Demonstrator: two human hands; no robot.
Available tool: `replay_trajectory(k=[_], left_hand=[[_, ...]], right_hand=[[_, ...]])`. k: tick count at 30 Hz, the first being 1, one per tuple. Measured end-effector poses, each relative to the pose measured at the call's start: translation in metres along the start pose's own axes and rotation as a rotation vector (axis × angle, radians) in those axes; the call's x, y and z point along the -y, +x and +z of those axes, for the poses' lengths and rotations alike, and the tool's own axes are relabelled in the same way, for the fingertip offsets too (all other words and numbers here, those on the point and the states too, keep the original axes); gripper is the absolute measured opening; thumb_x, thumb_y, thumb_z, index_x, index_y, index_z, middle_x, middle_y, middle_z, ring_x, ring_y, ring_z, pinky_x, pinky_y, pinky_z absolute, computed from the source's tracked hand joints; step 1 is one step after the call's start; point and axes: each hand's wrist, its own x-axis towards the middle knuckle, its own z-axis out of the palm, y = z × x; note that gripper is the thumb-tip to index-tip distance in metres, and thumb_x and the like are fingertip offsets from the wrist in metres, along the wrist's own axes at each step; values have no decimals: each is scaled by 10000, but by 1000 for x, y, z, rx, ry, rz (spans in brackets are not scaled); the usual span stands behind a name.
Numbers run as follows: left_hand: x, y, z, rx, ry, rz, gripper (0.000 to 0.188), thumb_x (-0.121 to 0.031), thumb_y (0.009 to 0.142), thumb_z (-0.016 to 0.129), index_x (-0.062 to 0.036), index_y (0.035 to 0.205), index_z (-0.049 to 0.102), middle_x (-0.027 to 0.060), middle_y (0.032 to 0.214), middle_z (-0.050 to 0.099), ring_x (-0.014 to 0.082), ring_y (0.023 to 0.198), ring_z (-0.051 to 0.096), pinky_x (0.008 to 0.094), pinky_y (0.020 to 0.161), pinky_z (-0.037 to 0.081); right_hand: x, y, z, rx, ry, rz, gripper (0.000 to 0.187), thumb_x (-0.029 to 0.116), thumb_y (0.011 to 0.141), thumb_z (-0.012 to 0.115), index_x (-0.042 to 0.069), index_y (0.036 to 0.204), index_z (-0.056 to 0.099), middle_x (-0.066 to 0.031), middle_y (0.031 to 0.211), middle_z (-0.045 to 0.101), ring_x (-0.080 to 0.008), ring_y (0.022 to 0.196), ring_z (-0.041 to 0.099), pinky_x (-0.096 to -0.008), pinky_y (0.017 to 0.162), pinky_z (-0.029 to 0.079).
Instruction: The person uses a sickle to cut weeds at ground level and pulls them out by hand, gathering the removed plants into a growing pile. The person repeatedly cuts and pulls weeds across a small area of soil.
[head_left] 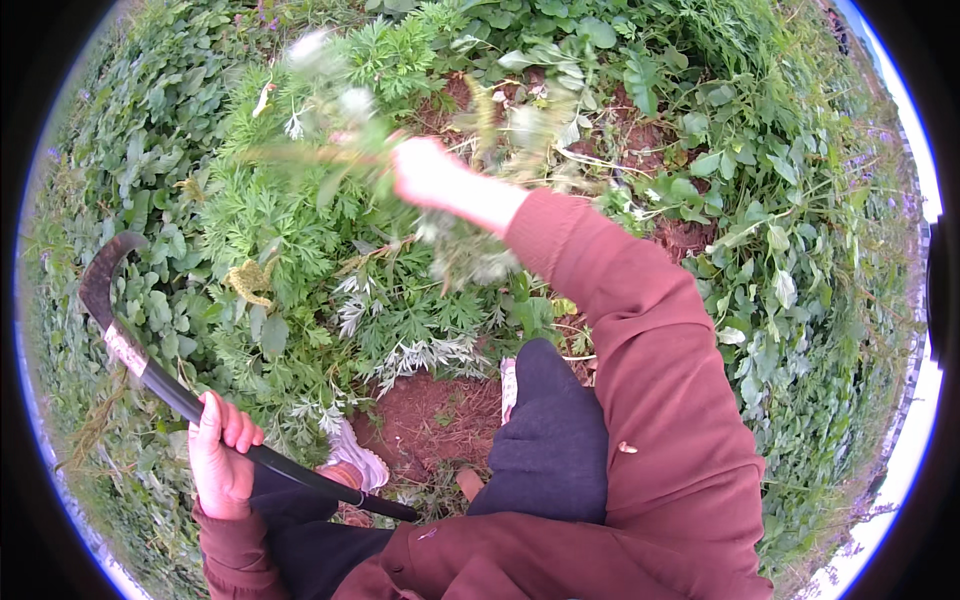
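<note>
My left hand [224,458] is wrapped round the black handle of a sickle [172,388]. Its dark, hooked blade points up at the left, and the handle's end crosses over my leg. Reaching out across the plants, my right hand [428,172] is blurred by motion. It grips a bunch of pulled weeds [350,152], whose stems and pale leaves stick out on both sides of the fist. Single fingers of that hand cannot be made out. Below it stand leafy green weeds [285,225], some with silvery undersides.
Bare reddish soil [425,425] lies between my feet, with a pale shoe [358,455] at its left. Dense broad-leaved plants [780,330] cover the ground on the right, and more vines [130,180] grow on the left. Cut stalks lie scattered beyond my right hand.
</note>
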Motion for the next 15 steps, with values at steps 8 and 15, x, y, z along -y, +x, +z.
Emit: replay_trajectory(k=[8,15], left_hand=[[-2,-17,8,133,49,6,188,-251,922,572,-117,834,473,-28,551,333,105,472,333,275,495,339],[2,-18,14,104,110,3,181,-246,925,568,-112,852,471,-26,549,334,104,471,338,274,498,344]], right_hand=[[77,-72,68,188,364,41,122,64,725,553,-10,801,615,-204,751,619,-341,743,638,-425,670,516],[12,-92,89,-47,182,-83,115,102,664,609,18,734,647,-149,797,623,-295,922,552,-341,843,434]])
